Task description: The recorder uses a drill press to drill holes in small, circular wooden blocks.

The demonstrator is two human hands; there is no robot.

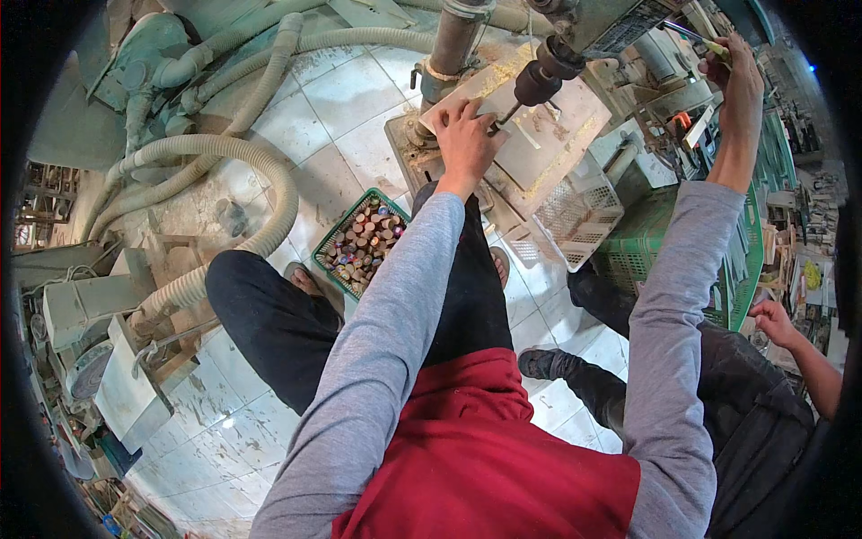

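Note:
My left hand rests on the drill press's wooden work board, fingers bent and closed around something small and dark that I cannot make out. The tip of the drill bit points down right beside my fingertips, below the black chuck. Raised at the upper right, my right hand is closed on the drill press's feed lever, a metal rod with a yellowish grip. A green basket of small round pieces, brown and coloured, stands on the floor between my legs.
Ribbed dust hoses loop over the tiled floor at left, near a grey-white machine. A white plastic crate and a green crate stand at right. Another person's hand and dark-trousered legs are close on my right.

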